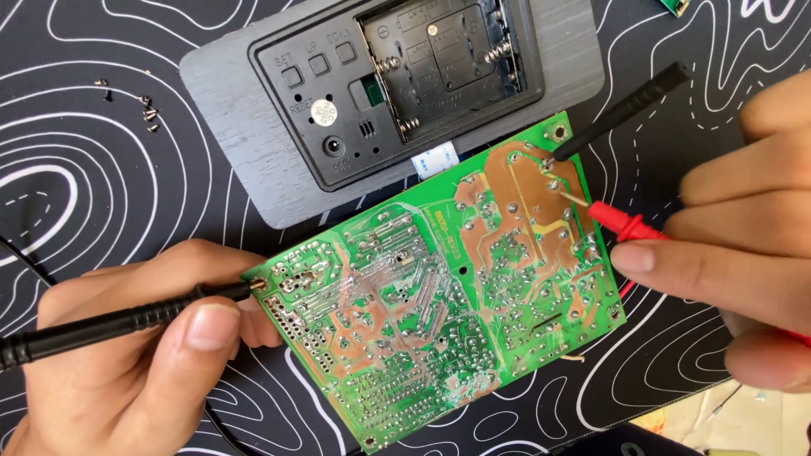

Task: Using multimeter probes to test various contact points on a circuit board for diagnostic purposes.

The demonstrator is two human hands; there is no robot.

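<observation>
Green rectangular circuit board (439, 304), solder side up and turned at a slant, lies in the middle of the black mat with white contour lines (93, 203), its upper edge overlapping the lower edge of the grey plastic device back with its open battery compartment (389, 84). At the far left, a few small loose screws (148, 108) lie scattered on the mat, well apart from the board. Below them the left hand (144, 346) is clenched around a black test probe (127, 319), thumb pressed on top of its shaft, and the probe's metal tip touches the board's left corner. A white flat ribbon cable (435, 158) shows between the device back and the board's top edge. Further right, a second black test probe (625, 108) lies slanted across the mat, its tip resting on the copper area near the board's upper right corner; no fingers grip it. Just below it, the right hand (735, 253) grasps a red test probe (629, 224) between its fingertips, and that probe's thin metal tip touches a solder point on the same copper area.
</observation>
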